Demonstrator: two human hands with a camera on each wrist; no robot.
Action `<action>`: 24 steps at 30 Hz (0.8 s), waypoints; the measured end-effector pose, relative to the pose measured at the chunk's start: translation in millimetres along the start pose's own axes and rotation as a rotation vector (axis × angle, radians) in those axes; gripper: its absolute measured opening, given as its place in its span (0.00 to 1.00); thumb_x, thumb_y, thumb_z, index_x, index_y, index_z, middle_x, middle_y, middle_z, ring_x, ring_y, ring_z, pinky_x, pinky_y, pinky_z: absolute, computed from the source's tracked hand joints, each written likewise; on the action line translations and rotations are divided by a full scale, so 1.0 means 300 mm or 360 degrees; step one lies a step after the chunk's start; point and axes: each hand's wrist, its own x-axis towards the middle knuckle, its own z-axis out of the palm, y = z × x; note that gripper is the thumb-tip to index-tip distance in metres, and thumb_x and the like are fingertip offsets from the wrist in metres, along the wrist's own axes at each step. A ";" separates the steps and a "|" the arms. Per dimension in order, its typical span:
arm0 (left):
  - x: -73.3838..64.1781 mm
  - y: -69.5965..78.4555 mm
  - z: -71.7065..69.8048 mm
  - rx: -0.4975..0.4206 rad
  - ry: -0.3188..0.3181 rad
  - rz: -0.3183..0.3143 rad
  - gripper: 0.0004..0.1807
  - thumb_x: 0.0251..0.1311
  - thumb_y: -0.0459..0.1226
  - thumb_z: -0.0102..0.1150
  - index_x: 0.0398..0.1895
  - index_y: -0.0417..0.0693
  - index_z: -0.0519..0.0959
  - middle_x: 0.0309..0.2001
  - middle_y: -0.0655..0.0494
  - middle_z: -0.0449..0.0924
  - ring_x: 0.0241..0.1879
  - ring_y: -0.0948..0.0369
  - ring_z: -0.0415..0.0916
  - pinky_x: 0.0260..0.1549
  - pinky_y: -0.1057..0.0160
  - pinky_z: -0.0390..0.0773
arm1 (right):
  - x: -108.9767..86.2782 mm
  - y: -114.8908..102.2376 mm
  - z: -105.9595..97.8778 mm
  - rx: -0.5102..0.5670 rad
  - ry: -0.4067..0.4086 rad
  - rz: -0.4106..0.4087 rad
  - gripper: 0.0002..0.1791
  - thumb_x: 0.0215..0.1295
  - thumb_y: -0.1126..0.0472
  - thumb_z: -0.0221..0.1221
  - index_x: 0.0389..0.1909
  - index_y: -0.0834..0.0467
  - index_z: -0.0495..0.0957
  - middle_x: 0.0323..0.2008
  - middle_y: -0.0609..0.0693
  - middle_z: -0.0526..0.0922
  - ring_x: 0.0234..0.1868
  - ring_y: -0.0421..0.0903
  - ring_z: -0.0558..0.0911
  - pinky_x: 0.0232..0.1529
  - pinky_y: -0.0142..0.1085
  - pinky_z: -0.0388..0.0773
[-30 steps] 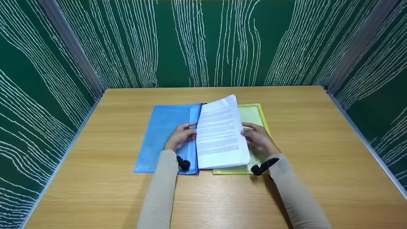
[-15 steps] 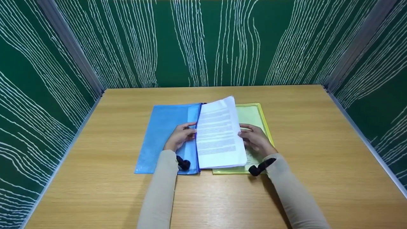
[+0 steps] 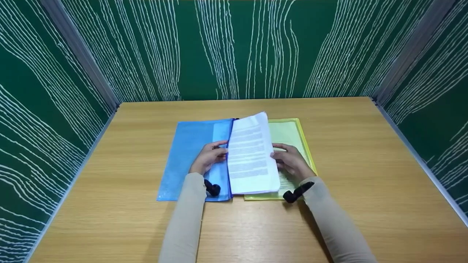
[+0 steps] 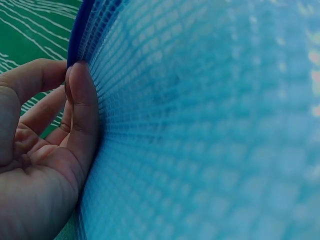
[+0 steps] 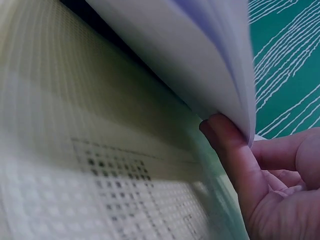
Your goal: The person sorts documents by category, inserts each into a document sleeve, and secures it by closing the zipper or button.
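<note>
Papers [image 3: 250,157] slant over the middle of the table [image 3: 91,204], left edge at the mouth of the blue folder [image 3: 193,146] (any part inside is hidden), right edge raised above the yellow folder [image 3: 284,129]. The left hand [image 3: 208,157] pinches the blue folder's edge, probably to steady it; the right hand [image 3: 291,160] pinches the papers' right edge, seemingly keeping sheets together. Wood shows toward the far edge, more toward either side edge, likely ample for sideways movement.

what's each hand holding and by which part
The left hand pinches the blue folder by its dark-blue edge; the right hand pinches the white papers by their right edge.
</note>
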 end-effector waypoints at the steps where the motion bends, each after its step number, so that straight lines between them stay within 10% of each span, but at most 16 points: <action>1: 0.000 0.000 0.001 -0.0007 -0.0006 0.0000 0.26 0.62 0.31 0.58 0.65 0.47 0.71 0.37 0.51 0.79 0.27 0.63 0.76 0.30 0.67 0.79 | 0.000 0.001 0.002 0.0001 0.0002 0.0002 0.29 0.65 0.71 0.55 0.67 0.64 0.63 0.35 0.49 0.85 0.30 0.40 0.85 0.28 0.29 0.81; 24: -0.003 -0.010 0.031 -0.0128 -0.0087 0.0021 0.27 0.61 0.29 0.58 0.65 0.45 0.71 0.34 0.54 0.77 0.26 0.64 0.76 0.30 0.69 0.78 | 0.018 0.031 0.091 0.0012 -0.0015 0.0001 0.28 0.65 0.71 0.56 0.66 0.62 0.65 0.38 0.51 0.83 0.31 0.40 0.82 0.28 0.30 0.80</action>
